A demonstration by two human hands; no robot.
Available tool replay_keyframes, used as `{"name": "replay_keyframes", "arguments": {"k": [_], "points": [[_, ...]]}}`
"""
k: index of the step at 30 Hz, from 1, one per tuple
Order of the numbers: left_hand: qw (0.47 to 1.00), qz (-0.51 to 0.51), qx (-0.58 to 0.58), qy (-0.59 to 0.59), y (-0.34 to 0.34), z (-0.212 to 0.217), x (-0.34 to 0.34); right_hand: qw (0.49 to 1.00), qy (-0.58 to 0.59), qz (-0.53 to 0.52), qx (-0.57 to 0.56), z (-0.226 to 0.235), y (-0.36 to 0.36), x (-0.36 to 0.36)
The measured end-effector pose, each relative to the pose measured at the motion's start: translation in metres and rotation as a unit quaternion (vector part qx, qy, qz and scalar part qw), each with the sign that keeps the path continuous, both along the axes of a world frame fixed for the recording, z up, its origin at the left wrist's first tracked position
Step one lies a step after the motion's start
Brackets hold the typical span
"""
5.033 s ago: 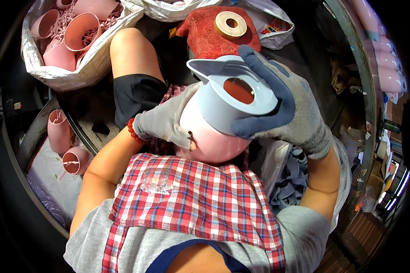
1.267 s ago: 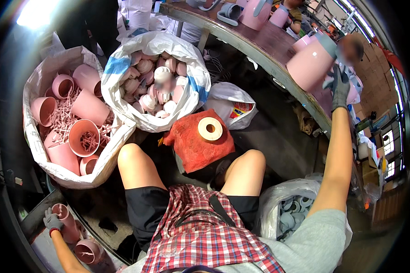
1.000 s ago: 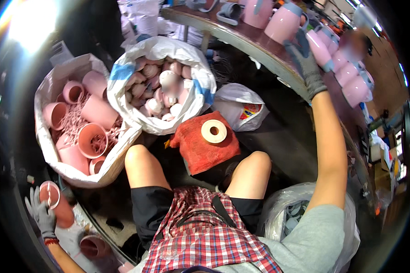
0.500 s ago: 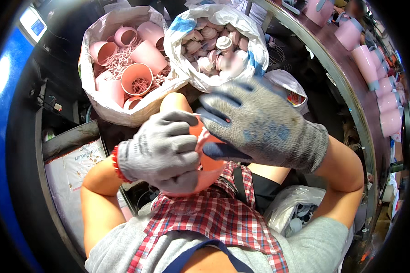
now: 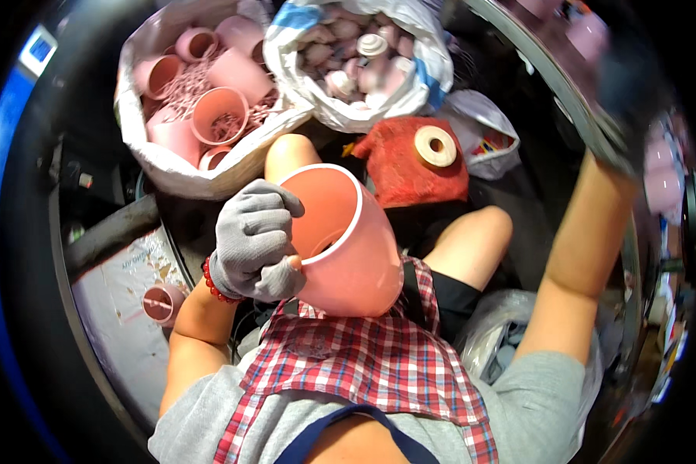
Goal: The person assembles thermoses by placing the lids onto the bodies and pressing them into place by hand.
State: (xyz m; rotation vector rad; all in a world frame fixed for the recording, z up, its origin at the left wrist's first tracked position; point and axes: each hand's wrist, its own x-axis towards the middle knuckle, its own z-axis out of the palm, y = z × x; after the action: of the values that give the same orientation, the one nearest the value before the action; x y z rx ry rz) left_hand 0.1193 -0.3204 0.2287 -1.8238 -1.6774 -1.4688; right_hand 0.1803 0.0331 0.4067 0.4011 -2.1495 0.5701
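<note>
My left hand (image 5: 251,243), in a grey glove, is closed on the rim of a large pink plastic cup (image 5: 356,271). The cup is tilted over my lap, with its open mouth toward the upper left and its inside showing orange-pink. At the far right, my gloved right hand (image 5: 626,116) is stretched out beside the bench (image 5: 545,62) with pink containers (image 5: 588,35). Motion smears it and shadow darkens it, so its fingers and anything in them cannot be made out.
Ahead stand a white sack (image 5: 216,182) of pink cups and stringy scraps and another sack (image 5: 340,116) of pink-white pieces. A red block (image 5: 414,182) bearing a cream ring (image 5: 436,147) sits beyond my knees. A smaller pink cup (image 5: 178,298) lies at left.
My right hand has left the cup and swung to the far right. The cup's mouth and the red block now show. My left hand keeps hold of the cup.
</note>
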Motion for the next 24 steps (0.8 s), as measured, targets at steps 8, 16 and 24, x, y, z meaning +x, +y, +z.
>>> {"name": "replay_keyframes", "arguments": {"k": [8, 16, 24], "points": [[0.999, -0.051, -0.02, 0.005, 0.053, -0.005, 0.016, 0.974, -0.218, 0.017, 0.052, -0.101, -0.048, 0.01], [0.95, -0.216, -0.005, -0.226, 0.091, -0.03, 0.04, 0.813, -0.266, 0.135, -0.5, -0.269, -0.095, 0.135], [0.686, -0.427, -0.195, -0.556, 0.137, -0.084, 0.037, 0.752, -0.169, 0.195, -0.606, -0.251, -0.093, 0.157]]}}
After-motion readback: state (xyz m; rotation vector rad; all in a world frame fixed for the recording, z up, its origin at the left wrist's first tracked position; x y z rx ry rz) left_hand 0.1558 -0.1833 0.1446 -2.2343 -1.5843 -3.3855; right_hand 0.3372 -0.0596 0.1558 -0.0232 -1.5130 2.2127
